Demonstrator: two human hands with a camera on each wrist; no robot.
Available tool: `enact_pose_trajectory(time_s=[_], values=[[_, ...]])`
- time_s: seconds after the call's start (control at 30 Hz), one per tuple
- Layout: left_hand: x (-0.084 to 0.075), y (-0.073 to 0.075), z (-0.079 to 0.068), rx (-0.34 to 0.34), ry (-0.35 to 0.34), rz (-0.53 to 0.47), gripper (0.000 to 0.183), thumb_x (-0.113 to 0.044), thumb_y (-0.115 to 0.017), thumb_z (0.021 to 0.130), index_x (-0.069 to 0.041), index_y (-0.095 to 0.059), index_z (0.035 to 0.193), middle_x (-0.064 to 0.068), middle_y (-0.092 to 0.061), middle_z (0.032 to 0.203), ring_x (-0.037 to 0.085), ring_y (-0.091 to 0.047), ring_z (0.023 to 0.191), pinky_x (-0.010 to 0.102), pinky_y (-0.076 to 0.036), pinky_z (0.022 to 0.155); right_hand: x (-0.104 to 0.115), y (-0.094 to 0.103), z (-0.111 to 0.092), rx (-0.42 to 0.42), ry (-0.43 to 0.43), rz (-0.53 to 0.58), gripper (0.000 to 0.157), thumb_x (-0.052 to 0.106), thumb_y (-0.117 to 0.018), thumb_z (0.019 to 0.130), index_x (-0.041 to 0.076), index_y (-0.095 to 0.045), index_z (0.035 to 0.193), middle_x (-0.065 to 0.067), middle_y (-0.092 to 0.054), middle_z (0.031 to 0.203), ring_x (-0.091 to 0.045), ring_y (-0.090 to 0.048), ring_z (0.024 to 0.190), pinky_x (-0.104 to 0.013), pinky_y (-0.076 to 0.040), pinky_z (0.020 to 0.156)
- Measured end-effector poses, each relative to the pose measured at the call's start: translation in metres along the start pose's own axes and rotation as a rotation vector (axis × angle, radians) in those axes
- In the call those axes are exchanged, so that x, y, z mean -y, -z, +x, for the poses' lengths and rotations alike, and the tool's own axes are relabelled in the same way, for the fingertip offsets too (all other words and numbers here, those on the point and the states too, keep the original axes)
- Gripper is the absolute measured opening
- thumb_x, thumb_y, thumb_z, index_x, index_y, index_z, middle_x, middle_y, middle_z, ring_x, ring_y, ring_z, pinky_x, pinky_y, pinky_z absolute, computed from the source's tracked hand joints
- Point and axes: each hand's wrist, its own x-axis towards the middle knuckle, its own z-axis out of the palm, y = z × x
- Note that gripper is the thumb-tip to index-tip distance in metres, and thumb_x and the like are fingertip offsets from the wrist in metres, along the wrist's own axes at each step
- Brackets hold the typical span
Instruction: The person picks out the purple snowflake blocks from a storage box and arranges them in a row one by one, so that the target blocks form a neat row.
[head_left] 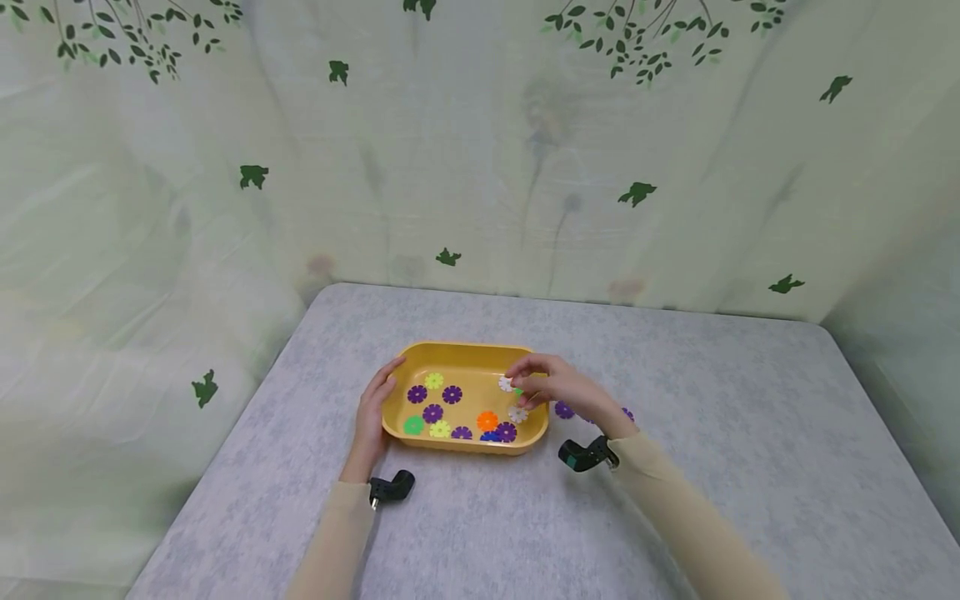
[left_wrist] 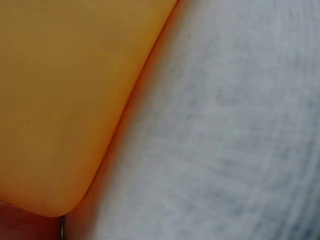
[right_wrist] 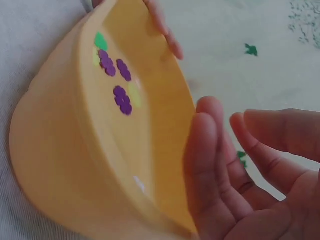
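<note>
A yellow tray (head_left: 457, 354) holds several small flower-shaped discs, among them an orange disc (head_left: 487, 420), a green disc (head_left: 413, 425), a yellow disc (head_left: 434, 380) and a purple disc (head_left: 452, 394). My left hand (head_left: 370, 421) grips the tray's left end, its fingers along the rim. Over the right end hovers my right hand (head_left: 558, 387), fingers loosely bent. In the right wrist view, nothing shows between the right fingers (right_wrist: 202, 155). A white disc (head_left: 506, 384) appears close to those fingertips in the head view. The left wrist view shows mostly the tray's outer wall (left_wrist: 65, 100).
Beyond the tray's right end, a purple disc (head_left: 564, 410) lies on the grey table (head_left: 712, 417), with more purple discs partly hidden by the right hand. A pale curtain with leaf prints (head_left: 450, 167) hangs behind the table and along its sides.
</note>
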Motion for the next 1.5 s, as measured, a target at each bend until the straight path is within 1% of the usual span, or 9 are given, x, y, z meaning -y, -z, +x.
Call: enact_pose_trajectory(time_s=[0.13, 0.3, 0.6, 0.73, 0.83, 0.93, 1.13, 1.33, 1.5], values=[[0.000, 0.000, 0.000, 0.000, 0.001, 0.006, 0.040, -0.022, -0.038, 0.104, -0.009, -0.047, 0.141, 0.000, -0.041, 0.147, 0.012, -0.030, 0.137, 0.028, -0.023, 0.113, 0.001, -0.011, 0.011, 0.081, -0.001, -0.060, 0.034, 0.015, -0.053, 0.098, -0.010, -0.053, 0.121, -0.032, -0.050, 0.115, -0.033, -0.065, 0.082, -0.039, -0.057, 0.076], [0.000, -0.001, 0.001, 0.001, 0.005, 0.019, 0.040, -0.021, -0.037, 0.104, -0.010, -0.047, 0.141, 0.000, -0.041, 0.147, 0.012, -0.030, 0.138, 0.029, -0.022, 0.113, 0.003, -0.020, 0.019, 0.160, -0.044, -0.161, 0.032, 0.016, -0.051, 0.099, -0.008, -0.054, 0.121, -0.027, -0.055, 0.113, -0.032, -0.066, 0.081, -0.038, -0.057, 0.074], [0.001, -0.001, 0.001, -0.007, 0.001, 0.021, 0.039, -0.020, -0.038, 0.104, -0.009, -0.048, 0.140, 0.001, -0.041, 0.147, 0.014, -0.030, 0.137, 0.031, -0.022, 0.113, 0.011, -0.027, 0.032, 0.271, -0.253, -0.285, 0.023, 0.014, -0.053, 0.098, -0.002, -0.058, 0.113, -0.018, -0.060, 0.104, -0.028, -0.065, 0.068, -0.032, -0.057, 0.067], [0.001, -0.001, 0.000, -0.004, 0.006, 0.004, 0.040, -0.021, -0.038, 0.104, -0.009, -0.047, 0.141, 0.001, -0.041, 0.147, 0.014, -0.030, 0.138, 0.030, -0.022, 0.113, 0.014, -0.027, 0.036, 0.312, -0.327, -0.324, 0.020, 0.014, -0.052, 0.099, -0.001, -0.058, 0.111, -0.015, -0.059, 0.101, -0.030, -0.066, 0.070, -0.031, -0.057, 0.065], [0.001, -0.002, -0.001, -0.006, 0.005, -0.003, 0.040, -0.021, -0.038, 0.104, -0.009, -0.047, 0.141, 0.000, -0.042, 0.147, 0.012, -0.031, 0.137, 0.029, -0.023, 0.113, 0.013, -0.027, 0.039, 0.337, -0.355, -0.345, 0.018, 0.013, -0.052, 0.099, -0.002, -0.059, 0.108, -0.012, -0.053, 0.093, -0.030, -0.064, 0.075, -0.030, -0.057, 0.065], [0.001, -0.002, -0.001, -0.008, 0.003, -0.005, 0.039, -0.021, -0.038, 0.104, -0.010, -0.048, 0.140, 0.000, -0.042, 0.146, 0.011, -0.031, 0.136, 0.027, -0.024, 0.112, 0.013, -0.028, 0.041, 0.345, -0.375, -0.356, 0.018, 0.012, -0.052, 0.098, -0.002, -0.060, 0.107, -0.010, -0.050, 0.088, -0.029, -0.061, 0.078, -0.030, -0.057, 0.066], [0.000, 0.000, 0.000, -0.004, -0.001, 0.002, 0.040, -0.020, -0.038, 0.104, -0.008, -0.047, 0.141, 0.002, -0.041, 0.148, 0.014, -0.030, 0.138, 0.030, -0.023, 0.113, 0.012, -0.031, 0.042, 0.306, -0.379, -0.375, 0.020, 0.013, -0.053, 0.098, -0.002, -0.064, 0.106, -0.010, -0.060, 0.097, -0.032, -0.066, 0.080, -0.031, -0.057, 0.070], [0.000, 0.000, 0.000, -0.002, -0.003, 0.004, 0.040, -0.020, -0.037, 0.104, -0.008, -0.047, 0.141, 0.002, -0.040, 0.148, 0.014, -0.030, 0.138, 0.030, -0.022, 0.113, 0.005, -0.034, 0.044, 0.289, -0.331, -0.411, 0.012, 0.006, -0.054, 0.096, 0.000, -0.064, 0.097, -0.009, -0.062, 0.089, -0.026, -0.064, 0.072, -0.029, -0.056, 0.065], [-0.001, 0.000, 0.000, 0.004, -0.001, -0.006, 0.040, -0.019, -0.037, 0.104, -0.008, -0.046, 0.141, 0.002, -0.041, 0.147, 0.012, -0.031, 0.137, 0.027, -0.022, 0.113, 0.005, -0.036, 0.043, 0.294, -0.324, -0.394, 0.009, -0.002, -0.054, 0.091, -0.001, -0.062, 0.095, -0.009, -0.061, 0.088, -0.021, -0.057, 0.066, -0.026, -0.053, 0.061]])
